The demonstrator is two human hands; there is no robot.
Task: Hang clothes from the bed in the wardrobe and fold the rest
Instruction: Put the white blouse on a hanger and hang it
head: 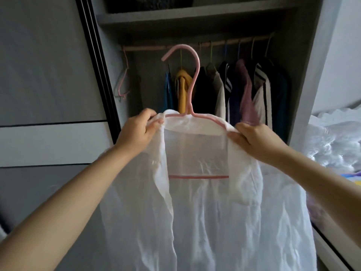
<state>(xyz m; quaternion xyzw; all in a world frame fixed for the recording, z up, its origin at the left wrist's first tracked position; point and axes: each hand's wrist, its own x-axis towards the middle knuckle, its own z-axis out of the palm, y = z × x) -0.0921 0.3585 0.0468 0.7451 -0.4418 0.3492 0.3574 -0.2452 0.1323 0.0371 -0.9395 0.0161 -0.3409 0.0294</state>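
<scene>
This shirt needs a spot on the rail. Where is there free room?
Free: the rail between the empty pink hanger at its left end and the yellow garment. Crowded: from there rightward, dark and striped clothes hang packed.

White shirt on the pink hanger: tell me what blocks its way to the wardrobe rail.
Nothing visible. The white shirt, held by both hands, faces the open wardrobe; the rail has a bare stretch left of the yellow garment.

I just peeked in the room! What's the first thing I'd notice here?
Front and centre, a sheer white shirt hangs on a pink hanger, held up by the left hand and right hand at its shoulders. Behind it, the open wardrobe's rail carries a row of hung clothes, a yellow garment brightest among them.
</scene>
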